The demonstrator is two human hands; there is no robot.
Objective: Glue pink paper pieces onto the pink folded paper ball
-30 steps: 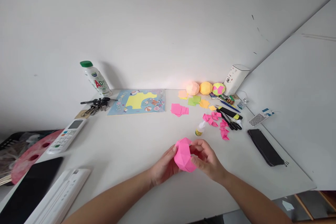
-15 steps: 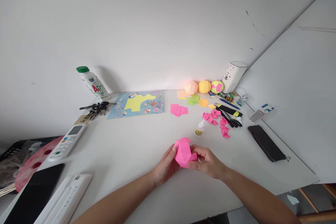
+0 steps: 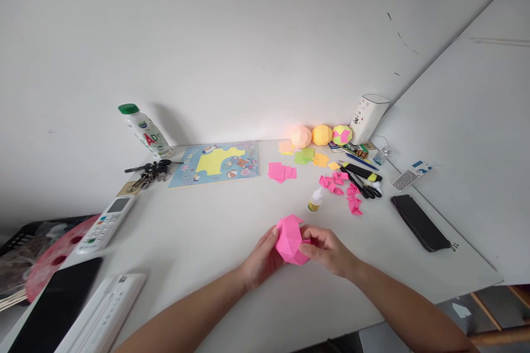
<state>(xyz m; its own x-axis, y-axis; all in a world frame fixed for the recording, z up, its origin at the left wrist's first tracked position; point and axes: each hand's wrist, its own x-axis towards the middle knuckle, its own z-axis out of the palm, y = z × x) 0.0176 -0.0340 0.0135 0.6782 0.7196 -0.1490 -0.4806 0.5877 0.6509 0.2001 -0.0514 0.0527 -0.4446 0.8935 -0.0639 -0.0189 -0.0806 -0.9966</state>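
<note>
A pink folded-paper ball (image 3: 289, 241) with an opening on its right side is held above the near part of the table. My left hand (image 3: 265, 258) cups it from the left and below, thumb on its upper left face. At the opening, my right hand (image 3: 327, 251) pinches the right edge of the paper between thumb and fingers; some of those fingertips are hidden behind it. Just beyond the ball stands a small glue bottle (image 3: 315, 199) with a white nozzle. Several pink folded paper pieces (image 3: 333, 182) lie to the right of that bottle.
Pink paper squares (image 3: 282, 171) lie farther back. Finished paper balls (image 3: 322, 135) line the wall beside a white container (image 3: 369, 119). Scissors (image 3: 368, 191), a cutter (image 3: 363, 171) and a black pouch (image 3: 420, 223) are at right; a bottle (image 3: 146, 131), keys (image 3: 153, 171) and remote (image 3: 106, 223) at left.
My right thumb and fingers have shifted on the opening's edge. The paper flap there bent outward, and now sits closer in. My left hand keeps its hold. The camera view has shifted slightly.
</note>
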